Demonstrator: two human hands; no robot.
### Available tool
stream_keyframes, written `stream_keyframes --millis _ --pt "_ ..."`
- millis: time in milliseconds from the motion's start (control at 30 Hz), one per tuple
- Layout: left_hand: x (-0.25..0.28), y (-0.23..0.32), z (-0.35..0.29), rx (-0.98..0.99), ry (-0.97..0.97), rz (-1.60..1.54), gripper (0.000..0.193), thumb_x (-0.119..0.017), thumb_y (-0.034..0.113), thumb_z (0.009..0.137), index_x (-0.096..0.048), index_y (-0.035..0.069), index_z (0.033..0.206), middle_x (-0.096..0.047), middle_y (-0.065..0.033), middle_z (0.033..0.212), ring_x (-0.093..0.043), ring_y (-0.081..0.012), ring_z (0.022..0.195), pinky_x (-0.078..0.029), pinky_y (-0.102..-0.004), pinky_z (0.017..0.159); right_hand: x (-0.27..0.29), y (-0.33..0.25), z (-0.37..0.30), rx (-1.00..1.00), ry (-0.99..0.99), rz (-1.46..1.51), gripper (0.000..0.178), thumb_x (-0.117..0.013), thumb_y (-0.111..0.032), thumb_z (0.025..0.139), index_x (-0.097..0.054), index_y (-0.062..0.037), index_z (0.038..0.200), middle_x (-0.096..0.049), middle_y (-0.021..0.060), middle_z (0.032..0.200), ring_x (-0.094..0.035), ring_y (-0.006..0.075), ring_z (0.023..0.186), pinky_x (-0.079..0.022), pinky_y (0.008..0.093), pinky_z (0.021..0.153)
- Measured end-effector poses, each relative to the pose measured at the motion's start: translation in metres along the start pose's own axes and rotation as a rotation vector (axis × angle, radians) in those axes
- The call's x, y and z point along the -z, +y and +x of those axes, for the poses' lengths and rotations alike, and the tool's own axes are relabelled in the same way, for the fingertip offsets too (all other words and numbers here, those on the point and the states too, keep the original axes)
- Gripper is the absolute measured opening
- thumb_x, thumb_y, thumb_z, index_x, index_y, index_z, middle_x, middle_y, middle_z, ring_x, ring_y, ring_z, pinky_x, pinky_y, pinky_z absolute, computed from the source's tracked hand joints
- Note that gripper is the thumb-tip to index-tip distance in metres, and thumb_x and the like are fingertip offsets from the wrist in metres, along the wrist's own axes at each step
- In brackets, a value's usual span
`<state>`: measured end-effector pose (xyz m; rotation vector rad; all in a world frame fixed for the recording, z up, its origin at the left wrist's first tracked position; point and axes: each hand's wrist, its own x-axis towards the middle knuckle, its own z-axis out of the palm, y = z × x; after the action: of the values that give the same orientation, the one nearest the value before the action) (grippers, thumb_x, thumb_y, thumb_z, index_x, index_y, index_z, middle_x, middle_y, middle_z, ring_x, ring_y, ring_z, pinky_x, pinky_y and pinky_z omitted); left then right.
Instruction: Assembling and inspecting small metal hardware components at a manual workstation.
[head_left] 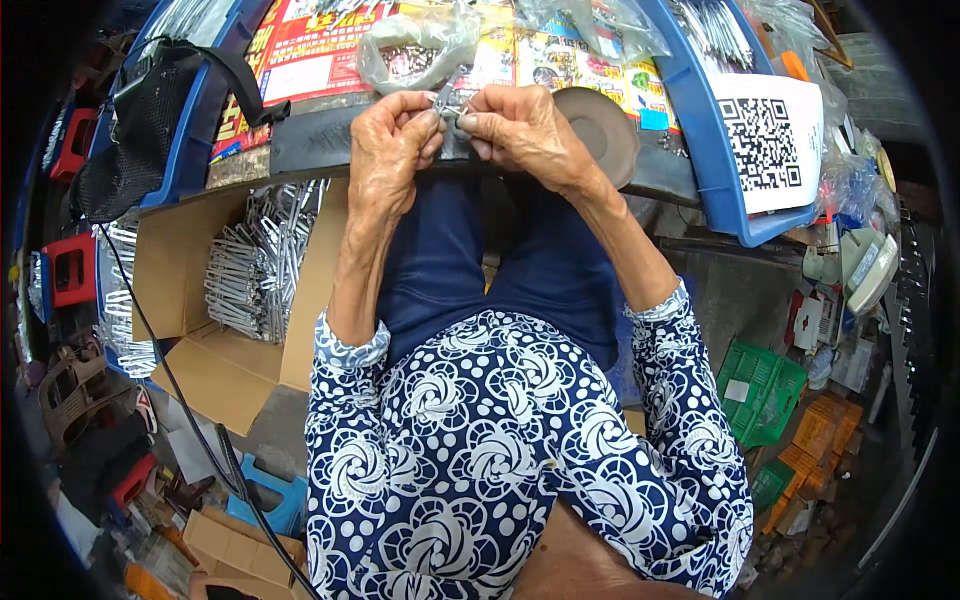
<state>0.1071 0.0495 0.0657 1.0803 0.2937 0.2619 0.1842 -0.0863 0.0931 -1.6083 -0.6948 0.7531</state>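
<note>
Over the table's near edge, my left hand (385,150) pinches a small silvery metal part (448,106) between thumb and forefinger. My right hand (530,136) pinches at the same part from the other side, with its thumb and forefinger closed. The fingertips partly cover the part, so its exact kind cannot be made out. Just beyond my hands lies a clear plastic bag (376,62) with small dark pieces inside. A round brown dish-like disc (612,135) sits beside my right wrist.
An open cardboard box (170,262) full of metal rod-like pieces (262,270) stands below the table on the left. Blue bins flank the table at left (205,125) and right (715,165); a white card with a printed code (765,150) leans on the right one. A green crate (755,395) is low right.
</note>
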Motion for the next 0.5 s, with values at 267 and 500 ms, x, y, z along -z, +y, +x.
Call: stream_keyframes --millis 267,500 --pt "-0.012 -0.003 -0.007 -0.061 -0.074 -0.011 0.008 -0.051 -0.004 0.076 -0.05 -0.004 0.083 -0.049 -0.0029 0.061 -0.039 -0.0036 0.045 -0.025 -0.0155 0.037 -0.006 -0.001 -0.002 0.203 0.09 -0.229 0.016 -0.051 -0.01 0.08 -0.05 -0.0012 0.066 -0.046 -0.0012 0.048 -0.039 0.0028 0.042 -0.029 0.0178 0.037" --pt "-0.014 -0.001 -0.009 -0.073 -0.082 -0.017 0.005 -0.051 -0.003 0.076 -0.05 -0.003 0.081 -0.047 -0.0002 0.059 -0.037 -0.003 0.044 -0.024 -0.0159 0.037 -0.004 -0.01 -0.003 0.157 0.099 -0.181 0.02 -0.054 -0.011 0.075 -0.051 0.0018 0.06 -0.048 0.0027 0.045 -0.044 0.0063 0.04 -0.034 0.0218 0.037"
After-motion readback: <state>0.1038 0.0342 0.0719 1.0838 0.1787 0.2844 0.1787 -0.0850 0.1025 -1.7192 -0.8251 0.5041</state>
